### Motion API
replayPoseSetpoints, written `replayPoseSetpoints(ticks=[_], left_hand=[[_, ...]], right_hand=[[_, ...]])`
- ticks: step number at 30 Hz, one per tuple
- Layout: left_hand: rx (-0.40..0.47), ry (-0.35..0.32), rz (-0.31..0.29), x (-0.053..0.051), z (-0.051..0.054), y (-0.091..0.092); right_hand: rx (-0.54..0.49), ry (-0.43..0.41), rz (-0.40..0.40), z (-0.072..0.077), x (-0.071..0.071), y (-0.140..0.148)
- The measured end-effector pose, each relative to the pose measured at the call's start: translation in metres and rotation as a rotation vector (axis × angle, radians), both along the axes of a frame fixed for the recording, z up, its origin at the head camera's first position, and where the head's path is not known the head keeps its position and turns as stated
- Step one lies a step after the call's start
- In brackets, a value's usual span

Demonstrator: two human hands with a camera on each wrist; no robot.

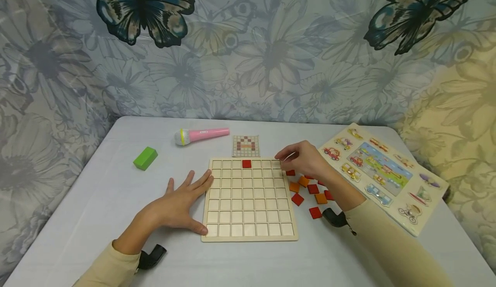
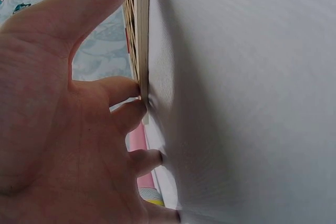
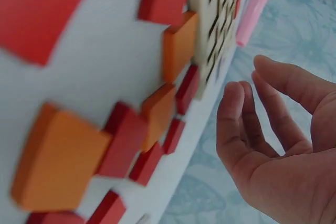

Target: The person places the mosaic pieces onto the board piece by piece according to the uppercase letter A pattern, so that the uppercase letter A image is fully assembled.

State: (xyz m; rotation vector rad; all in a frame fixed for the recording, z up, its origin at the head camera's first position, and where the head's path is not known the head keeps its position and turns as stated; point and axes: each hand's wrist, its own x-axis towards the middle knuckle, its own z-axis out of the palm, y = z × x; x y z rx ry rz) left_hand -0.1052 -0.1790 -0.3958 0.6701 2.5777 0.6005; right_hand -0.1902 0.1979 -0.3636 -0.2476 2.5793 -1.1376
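Note:
A wooden grid board (image 1: 248, 205) lies mid-table with one red tile (image 1: 246, 163) in its top row. My left hand (image 1: 176, 205), fingers spread, touches the board's left edge with thumb and fingertips; the left wrist view shows the hand (image 2: 68, 114) against the board's side (image 2: 143, 35). Over the board's top right corner hovers my right hand (image 1: 304, 160), its fingers loosely bent. In the right wrist view that hand (image 3: 283, 135) has a gap between thumb and fingers and holds nothing. Red tiles (image 3: 123, 137) and orange tiles (image 3: 60, 156) lie loose right of the board.
A small pattern card (image 1: 246, 146) lies behind the board, with a pink toy microphone (image 1: 203, 135) to its left. The green block (image 1: 145, 158) is at the left. A vehicle picture board (image 1: 381, 175) lies at the right, partly behind my right forearm.

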Motion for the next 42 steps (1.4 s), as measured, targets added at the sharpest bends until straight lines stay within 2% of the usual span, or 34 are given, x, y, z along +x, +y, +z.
replayPoseSetpoints(ticks=[12,29,35,42], left_hand=[[0.02,-0.005,0.006,0.002,0.002,0.0],[0.029,-0.006,0.001,0.002,0.003,0.0],[0.029,-0.009,0.0,0.002,0.002,0.0],[0.021,-0.002,-0.001,0.002,0.002,0.0]], right_hand=[[0.026,-0.008,-0.029,-0.008,0.008,0.021],[0.128,0.008,-0.064,-0.017,0.008,0.019],[0.18,0.069,-0.043,-0.018,0.01,0.016],[0.189,0.123,-0.016,-0.02,0.01,0.015]])
